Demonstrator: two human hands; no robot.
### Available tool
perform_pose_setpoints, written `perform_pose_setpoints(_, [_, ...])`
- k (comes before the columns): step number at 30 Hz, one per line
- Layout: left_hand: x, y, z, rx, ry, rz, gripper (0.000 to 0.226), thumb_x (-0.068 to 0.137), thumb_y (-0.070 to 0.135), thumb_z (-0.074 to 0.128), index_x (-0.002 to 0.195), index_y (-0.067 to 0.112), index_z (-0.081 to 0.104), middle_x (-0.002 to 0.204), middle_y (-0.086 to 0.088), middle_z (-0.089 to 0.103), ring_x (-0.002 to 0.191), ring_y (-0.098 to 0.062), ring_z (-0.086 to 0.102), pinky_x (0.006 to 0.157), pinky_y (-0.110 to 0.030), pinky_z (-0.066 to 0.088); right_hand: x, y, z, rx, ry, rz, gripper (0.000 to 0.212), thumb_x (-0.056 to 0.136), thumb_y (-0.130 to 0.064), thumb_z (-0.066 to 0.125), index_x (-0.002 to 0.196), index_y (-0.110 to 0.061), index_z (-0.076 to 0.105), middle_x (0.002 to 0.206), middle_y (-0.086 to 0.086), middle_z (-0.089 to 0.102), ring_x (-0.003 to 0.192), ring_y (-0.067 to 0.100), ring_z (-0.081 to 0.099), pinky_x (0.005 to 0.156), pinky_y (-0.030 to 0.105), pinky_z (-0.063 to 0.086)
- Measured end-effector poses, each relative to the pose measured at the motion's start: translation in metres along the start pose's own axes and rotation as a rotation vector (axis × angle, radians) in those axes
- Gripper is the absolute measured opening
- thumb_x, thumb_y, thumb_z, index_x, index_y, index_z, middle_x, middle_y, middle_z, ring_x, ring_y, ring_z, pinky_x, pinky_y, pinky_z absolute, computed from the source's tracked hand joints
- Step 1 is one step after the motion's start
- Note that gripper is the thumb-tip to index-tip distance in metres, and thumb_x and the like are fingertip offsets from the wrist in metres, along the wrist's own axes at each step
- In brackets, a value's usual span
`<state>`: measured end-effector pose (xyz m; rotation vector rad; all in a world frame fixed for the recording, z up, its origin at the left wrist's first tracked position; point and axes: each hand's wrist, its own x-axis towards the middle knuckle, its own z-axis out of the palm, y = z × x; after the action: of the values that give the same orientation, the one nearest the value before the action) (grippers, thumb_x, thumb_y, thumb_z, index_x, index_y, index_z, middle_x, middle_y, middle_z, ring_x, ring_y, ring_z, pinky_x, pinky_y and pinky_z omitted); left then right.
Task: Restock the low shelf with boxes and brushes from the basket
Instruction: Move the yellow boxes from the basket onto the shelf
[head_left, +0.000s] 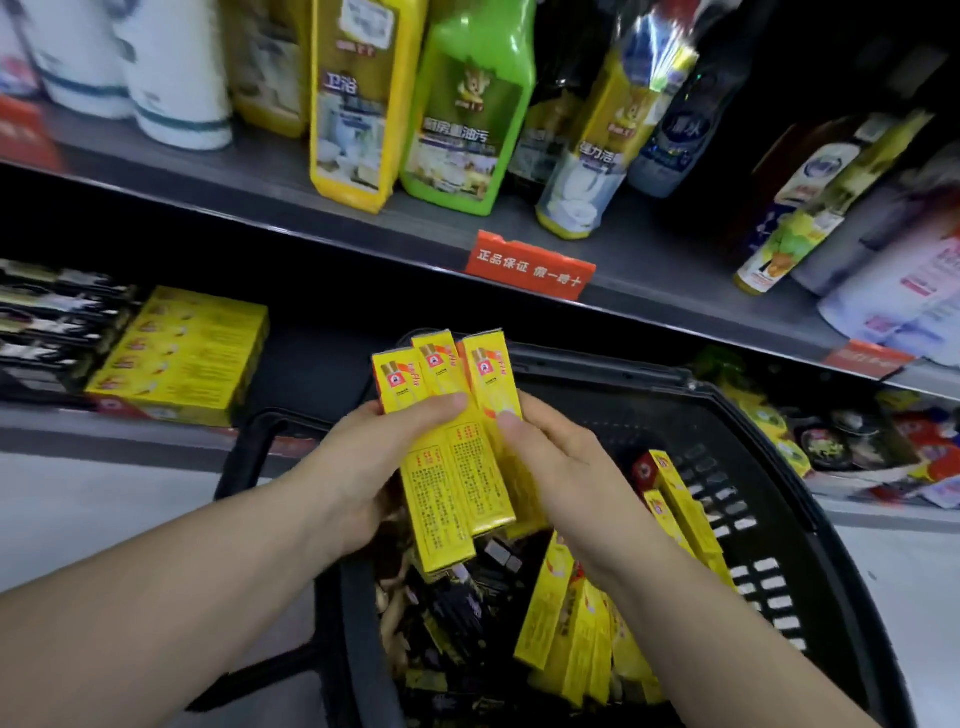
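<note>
Three long yellow boxes (447, 410) are fanned out above the black basket (810, 551), held between both hands. My left hand (363, 467) grips them from the left, thumb across their fronts. My right hand (556, 467) holds their right side. Several more yellow boxes (571, 634) stand in the basket's right half. Dark packaged brushes (457, 618) lie in its middle. On the low shelf (67, 423) at the left sits a stack of yellow boxes (187, 353), with dark brush packs (47, 322) beside it.
The upper shelf (270, 182) carries yellow and green cleaner bottles (462, 114), white rolls and dark bottles, with a red price tag (530, 267) on its edge. Mixed packets (883, 441) fill the low shelf to the right. Pale floor (104, 499) lies left of the basket.
</note>
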<state>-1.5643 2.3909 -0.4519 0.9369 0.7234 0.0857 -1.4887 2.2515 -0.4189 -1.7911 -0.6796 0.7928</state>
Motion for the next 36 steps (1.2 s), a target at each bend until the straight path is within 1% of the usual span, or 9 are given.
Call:
perform_pose_setpoints(5, [-0.009,0.029,-0.043,-0.036,0.043,0.094,0.038,0.071,0.028,0.073,0.106,0.014,0.069,0.094,-0.008,0.075,0.085,-0.026,0.072,0.077,-0.041,0.055,0.029,-0.029,0.033,-0.09,-0.206,-0.067,0.041,0.091,-0.034,0.054,0.125,-0.056,0.046,0.115,-0.019,0.066,0.104,0.003,0.064,0.094,0.034,0.05])
perform_pose_setpoints(10, [-0.018,0.056,-0.078,-0.102,0.134,0.141,0.03,0.077,0.023,0.072,0.105,0.014,0.069,0.094,-0.009,0.075,0.084,-0.027,0.072,0.073,-0.041,0.057,0.071,-0.055,0.071,-0.037,-0.207,-0.004,0.033,0.093,-0.024,0.055,0.119,-0.044,0.056,0.107,-0.01,0.071,0.098,0.012,0.068,0.094,0.04,0.052])
perform_pose_setpoints(12, [-0.021,0.058,-0.096,-0.092,0.204,0.169,0.031,0.076,0.024,0.074,0.105,0.014,0.068,0.093,-0.008,0.075,0.084,-0.028,0.072,0.075,-0.043,0.057,0.086,-0.061,0.086,-0.044,-0.259,0.046,0.021,0.091,-0.023,0.058,0.109,-0.035,0.062,0.101,-0.006,0.073,0.09,0.013,0.07,0.083,0.034,0.056])
perform_pose_setpoints(15, [-0.023,0.053,-0.133,-0.086,0.303,0.189,0.034,0.075,0.026,0.075,0.106,0.015,0.066,0.089,-0.007,0.076,0.082,-0.026,0.072,0.075,-0.043,0.056,0.108,-0.065,0.111,-0.071,-0.303,0.136,0.006,0.09,-0.022,0.059,0.09,-0.018,0.063,0.072,-0.002,0.07,0.056,0.01,0.065,0.045,0.021,0.048])
perform_pose_setpoints(18, [-0.013,0.049,-0.172,-0.147,0.444,0.189,0.032,0.077,0.025,0.075,0.105,0.012,0.064,0.094,-0.011,0.074,0.083,-0.027,0.07,0.071,-0.04,0.056,0.136,-0.065,0.129,-0.103,-0.225,0.205,0.024,0.091,-0.018,0.054,0.067,-0.013,0.055,0.051,0.001,0.055,0.043,0.014,0.051,0.039,0.019,0.04])
perform_pose_setpoints(22, [0.011,0.047,-0.213,-0.241,0.659,0.25,0.044,0.076,0.022,0.077,0.114,0.01,0.059,0.106,-0.013,0.068,0.092,-0.03,0.067,0.083,-0.05,0.054,0.179,-0.06,0.147,-0.193,-0.186,0.273,0.018,0.088,-0.013,0.054,0.071,-0.008,0.055,0.062,0.008,0.055,0.05,0.019,0.054,0.049,0.024,0.045])
perform_pose_setpoints(28, [0.028,0.045,-0.267,-0.333,0.825,0.271,0.031,0.076,0.014,0.076,0.103,0.014,0.06,0.086,-0.003,0.067,0.079,-0.023,0.066,0.054,-0.028,0.047,0.241,-0.036,0.187,-0.819,-0.292,0.082,0.022,0.087,-0.019,0.055,0.099,-0.002,0.061,0.086,0.011,0.063,0.076,0.023,0.062,0.064,0.029,0.048])
perform_pose_setpoints(31, [0.034,0.046,-0.277,-0.381,0.826,0.277,0.049,0.075,0.014,0.076,0.119,0.01,0.055,0.1,-0.008,0.067,0.084,-0.025,0.066,0.055,-0.027,0.047,0.274,-0.028,0.204,-1.013,-0.277,0.017,0.036,0.092,-0.025,0.053,0.123,-0.007,0.051,0.113,0.014,0.062,0.101,0.03,0.061,0.081,0.035,0.05])
perform_pose_setpoints(36, [0.05,0.046,-0.28,-0.429,0.765,0.207,0.042,0.075,0.014,0.077,0.112,0.013,0.057,0.095,-0.006,0.069,0.074,-0.02,0.066,0.05,-0.028,0.047,0.312,-0.005,0.227,-0.996,-0.393,0.033,0.042,0.094,-0.026,0.055,0.133,-0.018,0.045,0.121,0.009,0.06,0.096,0.019,0.057,0.064,0.022,0.043])
